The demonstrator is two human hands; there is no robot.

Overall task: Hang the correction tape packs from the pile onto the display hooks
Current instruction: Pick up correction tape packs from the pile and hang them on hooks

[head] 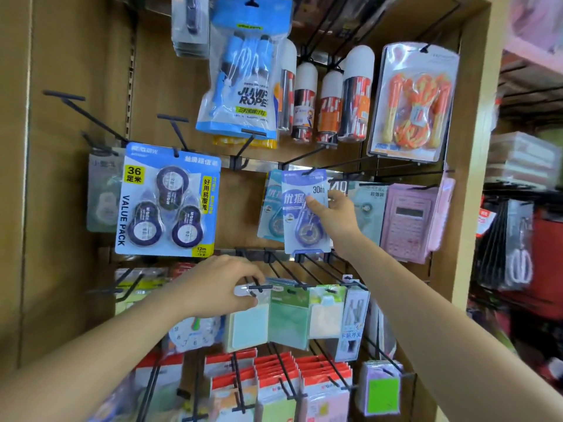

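Two bare arms of one person; left forearm [106, 354] uncovered from the bottom-left frame edge up to the wrist; right forearm [426, 324] likewise uncovered from the lower-right edge to the wrist; both slim, smooth, tapering evenly toward the wrists; left hand [219, 287] bare, thumbnail short and trimmed; right hand [335, 214] bare, thumbnail short; arm outlines blur slightly near the frame margins.

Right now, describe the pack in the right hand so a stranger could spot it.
On the middle row of the brown display rack, between the big blue three-roll pack and the pink calculator, the right hand pinches a correction tape pack. Unlike the teal pack behind it, it is lilac and marked 30m.
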